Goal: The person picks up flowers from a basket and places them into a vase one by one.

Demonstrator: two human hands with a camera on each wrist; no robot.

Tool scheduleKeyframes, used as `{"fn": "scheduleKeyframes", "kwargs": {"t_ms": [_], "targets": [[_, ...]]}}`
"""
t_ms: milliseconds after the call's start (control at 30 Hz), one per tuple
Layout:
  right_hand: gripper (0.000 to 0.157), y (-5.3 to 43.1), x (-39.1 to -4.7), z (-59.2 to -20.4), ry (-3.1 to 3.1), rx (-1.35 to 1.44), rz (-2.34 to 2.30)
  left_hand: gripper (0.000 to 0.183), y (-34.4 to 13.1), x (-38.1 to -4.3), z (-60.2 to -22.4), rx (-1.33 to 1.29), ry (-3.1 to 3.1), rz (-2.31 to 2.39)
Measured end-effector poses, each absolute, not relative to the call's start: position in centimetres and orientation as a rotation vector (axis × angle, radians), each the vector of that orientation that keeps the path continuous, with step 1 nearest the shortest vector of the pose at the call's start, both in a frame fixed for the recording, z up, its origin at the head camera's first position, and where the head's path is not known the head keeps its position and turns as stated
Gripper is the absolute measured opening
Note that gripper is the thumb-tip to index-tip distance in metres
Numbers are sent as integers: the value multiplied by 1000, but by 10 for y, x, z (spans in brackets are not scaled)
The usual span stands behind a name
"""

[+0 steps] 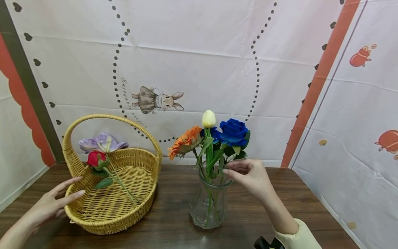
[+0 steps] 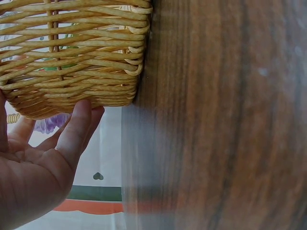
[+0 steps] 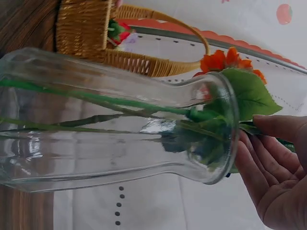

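Note:
My left hand rests at the left rim of a yellow wicker basket, its fingers fairly straight. In the left wrist view, a fingertip touches the outside of the weave. Inside the basket lie a red rose and a pale purple flower. My right hand pinches a green stem at the mouth of a clear glass vase; the right wrist view shows the stem between thumb and fingers. Above the rim stand a blue rose, a white tulip and an orange flower.
Basket and vase stand apart on a dark wooden table. A tall handle arches over the basket. Behind the table hangs a pale printed cloth with a rabbit figure.

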State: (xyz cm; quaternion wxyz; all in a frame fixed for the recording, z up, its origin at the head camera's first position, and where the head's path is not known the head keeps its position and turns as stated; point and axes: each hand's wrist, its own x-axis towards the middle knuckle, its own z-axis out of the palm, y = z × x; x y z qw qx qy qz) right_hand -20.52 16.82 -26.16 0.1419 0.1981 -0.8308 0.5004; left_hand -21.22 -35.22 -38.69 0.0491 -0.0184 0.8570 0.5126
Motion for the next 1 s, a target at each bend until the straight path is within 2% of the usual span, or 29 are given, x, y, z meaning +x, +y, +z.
{"fn": "scheduleKeyframes", "kwargs": {"t_ms": [267, 500, 1000], "targets": [[16, 172, -195, -265, -2302, 631, 1443, 53, -352, -212, -384, -55, 2628, 1523], [16, 163, -185, -267, -2233, 737, 1588, 46, -352, -211, -384, -56, 2610, 1545], [26, 119, -181, -278, -2210, 922, 1873, 51, -352, -212, -386, -47, 2641, 1523]]}}
